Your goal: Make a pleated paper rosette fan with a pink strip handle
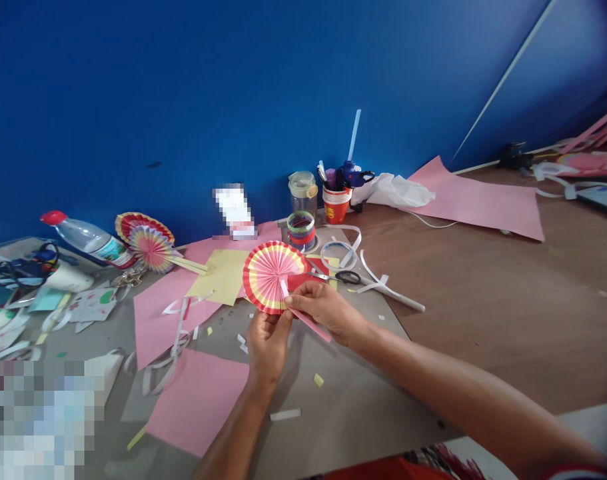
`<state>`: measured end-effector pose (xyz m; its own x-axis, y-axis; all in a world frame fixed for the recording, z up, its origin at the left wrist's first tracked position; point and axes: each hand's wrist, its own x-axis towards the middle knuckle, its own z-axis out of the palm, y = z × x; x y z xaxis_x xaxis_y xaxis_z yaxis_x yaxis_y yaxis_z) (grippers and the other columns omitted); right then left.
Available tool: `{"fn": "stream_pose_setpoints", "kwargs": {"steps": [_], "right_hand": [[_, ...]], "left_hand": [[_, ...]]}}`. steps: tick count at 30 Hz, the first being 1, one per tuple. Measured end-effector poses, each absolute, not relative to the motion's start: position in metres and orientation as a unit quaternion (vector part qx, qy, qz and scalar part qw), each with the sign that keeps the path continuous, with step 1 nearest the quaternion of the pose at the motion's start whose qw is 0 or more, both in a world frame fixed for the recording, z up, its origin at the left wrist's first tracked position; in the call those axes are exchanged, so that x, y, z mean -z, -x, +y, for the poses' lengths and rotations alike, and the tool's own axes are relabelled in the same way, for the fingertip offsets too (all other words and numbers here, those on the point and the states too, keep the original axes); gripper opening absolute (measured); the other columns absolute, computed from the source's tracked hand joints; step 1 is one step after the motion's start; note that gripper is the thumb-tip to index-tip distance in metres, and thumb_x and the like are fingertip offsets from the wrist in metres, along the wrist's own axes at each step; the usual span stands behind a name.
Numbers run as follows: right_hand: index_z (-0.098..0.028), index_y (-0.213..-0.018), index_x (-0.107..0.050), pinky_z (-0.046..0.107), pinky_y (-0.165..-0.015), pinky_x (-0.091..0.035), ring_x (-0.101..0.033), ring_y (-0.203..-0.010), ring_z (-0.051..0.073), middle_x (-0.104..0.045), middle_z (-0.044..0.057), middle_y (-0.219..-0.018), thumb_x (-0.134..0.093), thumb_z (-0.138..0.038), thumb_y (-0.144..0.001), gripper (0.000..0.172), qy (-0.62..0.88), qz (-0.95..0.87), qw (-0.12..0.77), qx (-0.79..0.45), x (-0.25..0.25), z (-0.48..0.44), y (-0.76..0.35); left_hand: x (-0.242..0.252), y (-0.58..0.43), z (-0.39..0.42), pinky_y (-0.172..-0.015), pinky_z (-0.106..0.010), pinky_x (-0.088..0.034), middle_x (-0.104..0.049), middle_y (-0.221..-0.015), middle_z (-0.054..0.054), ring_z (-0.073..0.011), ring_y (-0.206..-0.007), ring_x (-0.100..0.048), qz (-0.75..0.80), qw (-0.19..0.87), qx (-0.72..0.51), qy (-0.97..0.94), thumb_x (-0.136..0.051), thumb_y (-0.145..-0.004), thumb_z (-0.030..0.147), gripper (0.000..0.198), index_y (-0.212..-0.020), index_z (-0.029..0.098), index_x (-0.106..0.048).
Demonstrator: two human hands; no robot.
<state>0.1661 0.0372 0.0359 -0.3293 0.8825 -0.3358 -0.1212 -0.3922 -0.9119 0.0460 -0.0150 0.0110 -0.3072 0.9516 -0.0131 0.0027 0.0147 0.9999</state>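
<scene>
the pleated fan (264, 272) is held just above the surface (343, 393), between the person's hands. the left hand (267, 343) has its grip pinched on the lower edge; the right hand (323, 308) has its grip closed at the lower right, beside a pink strip (314, 325). being folded paper, the fan is probably very light, springy and easily creased, so a gentle pinch at the rim seems safer than pressing the pleats.
</scene>
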Motion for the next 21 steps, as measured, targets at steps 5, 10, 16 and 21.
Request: {"fn": "stream_pose_setpoints", "kwargs": {"steps": [5,10,16,21], "right_hand": [[-0.018,-0.072,-0.053,0.024,-0.053,-0.034,-0.048,-0.056,0.01,-0.054,-0.004,-0.061,-0.074,-0.036,-0.063,0.029,0.466,-0.417,0.406,-0.666,-0.036,0.038,-0.164],[-0.018,-0.082,-0.054,0.025,-0.056,-0.036,-0.047,-0.06,0.011,-0.05,-0.005,-0.065,-0.074,-0.033,-0.061,0.033,0.487,-0.411,0.452,-0.624,-0.032,0.033,-0.158],[-0.019,-0.087,-0.055,0.026,-0.062,-0.039,-0.051,-0.065,0.012,-0.056,-0.002,-0.074,-0.065,-0.023,-0.062,0.027,0.371,-0.345,0.518,-0.689,-0.023,0.039,-0.162],[-0.021,-0.099,-0.058,0.028,-0.071,-0.042,-0.056,-0.075,0.014,-0.062,0.0,-0.084,-0.066,-0.031,-0.067,0.034,0.319,-0.312,0.566,-0.694,-0.028,0.061,-0.18]], "left_hand": [[-0.013,-0.047,-0.017,-0.075,-0.028,-0.051,-0.072,-0.088,-0.006,-0.0194,-0.086,-0.067,0.533,0.447,-0.583,-0.421,-0.065,-0.079,0.035,0.024,-0.095,0.016,-0.064],[-0.015,-0.051,-0.017,-0.074,-0.028,-0.051,-0.073,-0.085,-0.005,-0.0178,-0.079,-0.068,0.555,0.462,-0.574,-0.385,-0.071,-0.073,0.034,0.029,-0.095,0.016,-0.064],[-0.014,-0.05,-0.01,-0.066,-0.026,-0.05,-0.073,-0.081,-0.005,-0.019,-0.077,-0.069,0.581,0.473,-0.55,-0.37,-0.069,-0.074,0.034,0.031,-0.097,0.016,-0.06],[-0.011,-0.043,-0.009,-0.064,-0.027,-0.049,-0.072,-0.081,-0.006,-0.0199,-0.078,-0.068,0.61,0.439,-0.511,-0.418,-0.066,-0.076,0.033,0.024,-0.092,0.017,-0.058]]}}
